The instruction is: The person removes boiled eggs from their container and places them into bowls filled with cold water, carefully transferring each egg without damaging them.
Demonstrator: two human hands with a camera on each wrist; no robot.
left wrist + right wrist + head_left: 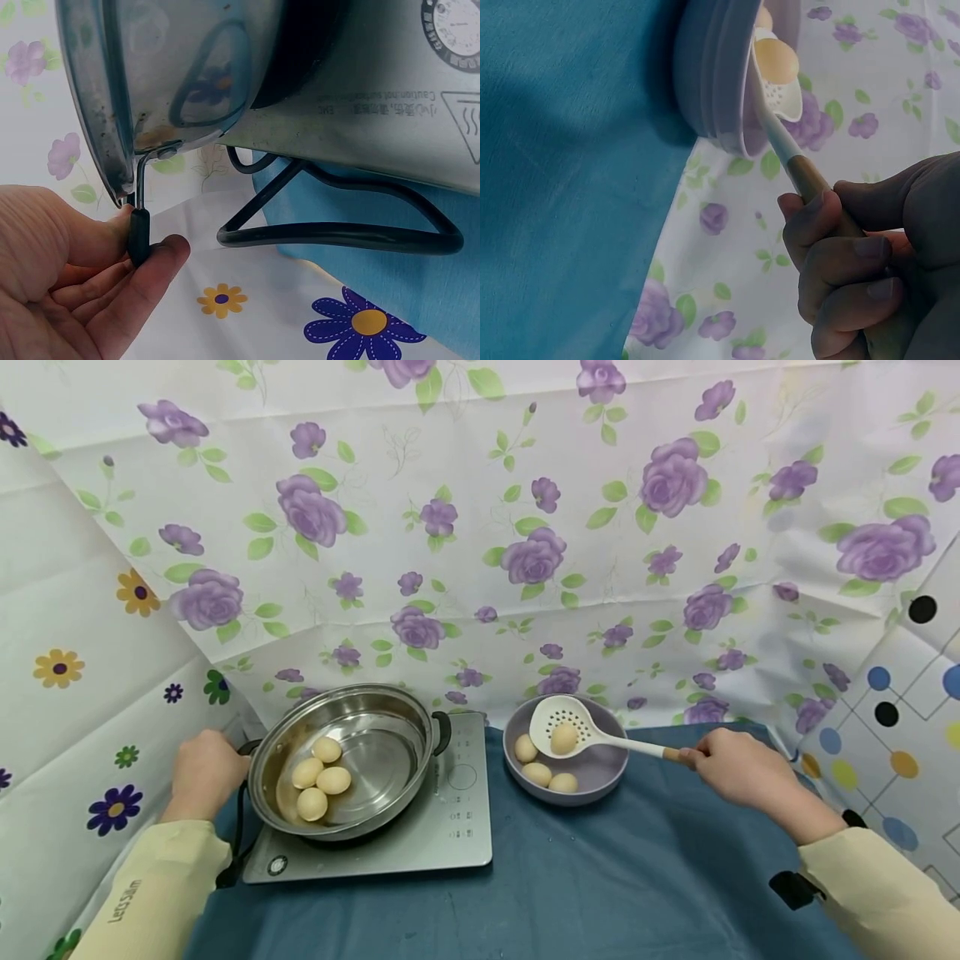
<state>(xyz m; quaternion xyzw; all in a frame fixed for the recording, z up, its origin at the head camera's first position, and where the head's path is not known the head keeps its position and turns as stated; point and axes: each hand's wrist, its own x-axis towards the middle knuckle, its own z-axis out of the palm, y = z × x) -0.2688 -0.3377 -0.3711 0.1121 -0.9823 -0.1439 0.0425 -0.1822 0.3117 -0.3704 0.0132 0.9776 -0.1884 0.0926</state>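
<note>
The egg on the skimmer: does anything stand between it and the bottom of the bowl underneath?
Yes: the skimmer itself lies under the egg. Three other visible eggs rest in the left and near parts of the bowl, taking some room. I see nothing else in the way.

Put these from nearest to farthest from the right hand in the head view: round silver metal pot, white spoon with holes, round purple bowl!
1. White spoon with holes: held in the right hand.
2. Round purple bowl: left of that hand.
3. Round silver metal pot: farther left.
</note>
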